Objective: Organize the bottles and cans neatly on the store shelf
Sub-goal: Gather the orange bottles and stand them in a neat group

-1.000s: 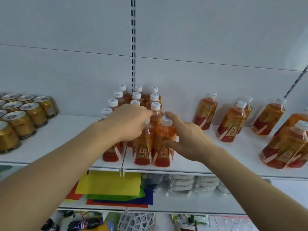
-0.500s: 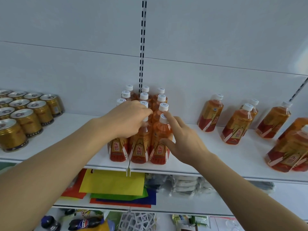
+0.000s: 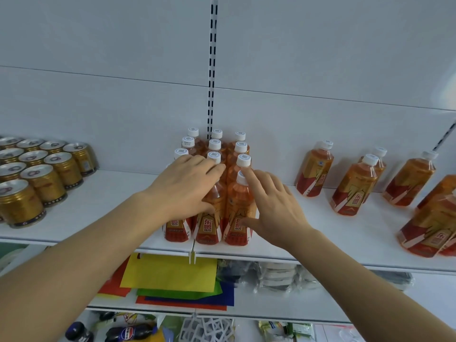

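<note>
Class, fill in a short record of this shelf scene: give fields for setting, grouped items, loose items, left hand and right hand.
setting: white store shelf
grouped items: orange plastic bottles with white caps, packed in rows at centre
loose items: scattered orange bottles at right; gold metal cans at left
left hand: left hand resting over the group's front bottles
right hand: right hand pressed against the group's right side
</note>
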